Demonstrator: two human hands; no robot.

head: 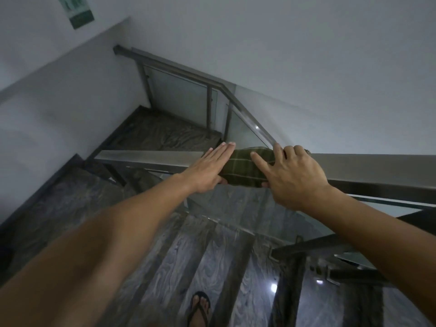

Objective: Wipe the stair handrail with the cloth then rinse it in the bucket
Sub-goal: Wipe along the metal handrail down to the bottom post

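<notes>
A dark green checked cloth (245,168) is draped over the flat steel handrail (146,158) that runs across the middle of the view. My left hand (210,169) lies flat with straight fingers against the cloth's left edge, thumb tucked under the rail. My right hand (292,178) presses on the cloth's right side, fingers spread over the top and thumb under the rail. No bucket is in view.
Glass panels (236,208) hang below the rail. Dark marble-patterned stairs (165,135) descend beyond it to a landing. A second sloping handrail (250,119) rises at the back. White walls surround the stairwell. A foot in a flip-flop (199,308) stands on the floor below.
</notes>
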